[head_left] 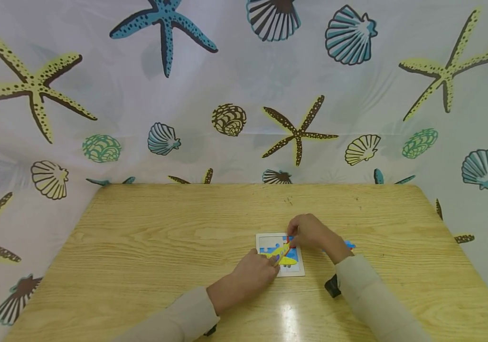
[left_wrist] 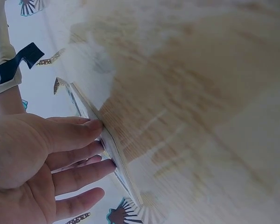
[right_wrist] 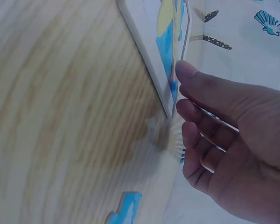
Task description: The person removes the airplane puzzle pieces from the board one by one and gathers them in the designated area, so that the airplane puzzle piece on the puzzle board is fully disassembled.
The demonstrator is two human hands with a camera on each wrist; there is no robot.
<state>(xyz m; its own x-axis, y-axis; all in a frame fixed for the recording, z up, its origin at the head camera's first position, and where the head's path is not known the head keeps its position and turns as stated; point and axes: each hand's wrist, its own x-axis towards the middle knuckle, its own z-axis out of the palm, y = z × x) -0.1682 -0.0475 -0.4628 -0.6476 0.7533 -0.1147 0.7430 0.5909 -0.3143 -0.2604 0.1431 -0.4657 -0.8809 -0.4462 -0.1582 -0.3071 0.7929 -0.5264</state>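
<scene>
A small white-framed jigsaw puzzle [head_left: 301, 274] with a yellow aeroplane on blue lies on the table, partly filled, with a pale bare area at its upper left. My left hand [head_left: 253, 271] rests at its lower left, the fairly straight fingers and thumb touching the board. At the upper right corner, my right hand [head_left: 311, 232] has curled fingers and seems to pinch a puzzle piece [head_left: 288, 239] with red on it. In the right wrist view the thumb and index finger meet the board's corner; the gap between them is partly hidden.
A loose blue puzzle piece [head_left: 349, 245] lies right of the board, partly behind the right forearm. The wooden table [head_left: 163, 228] meets a sheet [head_left: 210, 61] printed with shells and starfish at its back and sides. Black straps [head_left: 333, 286] show at the wrists.
</scene>
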